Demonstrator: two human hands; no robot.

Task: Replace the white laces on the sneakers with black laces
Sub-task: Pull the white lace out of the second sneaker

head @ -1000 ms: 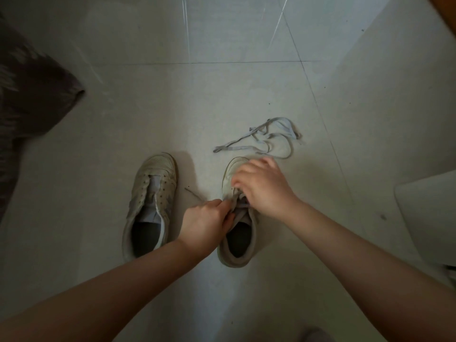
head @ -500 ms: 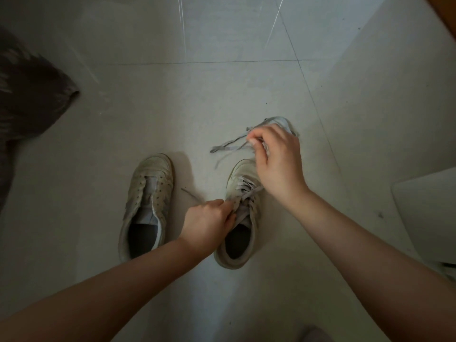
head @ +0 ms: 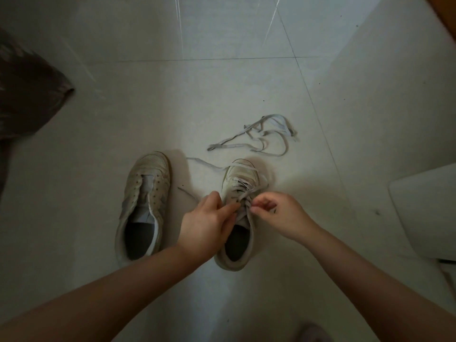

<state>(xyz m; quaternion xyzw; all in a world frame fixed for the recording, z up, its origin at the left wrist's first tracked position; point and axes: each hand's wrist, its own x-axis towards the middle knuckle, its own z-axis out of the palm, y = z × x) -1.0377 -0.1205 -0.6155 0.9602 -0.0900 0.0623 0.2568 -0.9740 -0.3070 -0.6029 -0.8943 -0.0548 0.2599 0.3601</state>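
Two white sneakers sit side by side on the pale tiled floor (head: pixel 246 95), toes pointing away from the person. Both look worn and a bit dirty.

The left sneaker (head: pixel 145 201) has no lace in it at all. You can see its rows of small empty holes and its grey tongue, and the dark inside of the shoe is open to view.

The right sneaker (head: pixel 240 193) has a white lace (head: pixel 243 187) partly threaded across its front. The crossings look loose and messy. One end of this lace trails off the toe to the left and lies flat on the floor.

Just past the right sneaker's toe lies a loose white lace (head: pixel 259 139), all by itself in a tangled loop. It touches no shoe.

The left hand (head: pixel 207 223) is at the left side of the right sneaker, near the top holes. Its fingers are curled in and pinch at the lace and the shoe's edge there. The right hand (head: pixel 278 213) is just beside the shoe on the other side. Its finger and thumb are pinched on a bit of the lace near the top crossings.

A dark cloth (head: pixel 27 99) sits at the far left edge. A white object (head: pixel 429 208) shows at the right edge.
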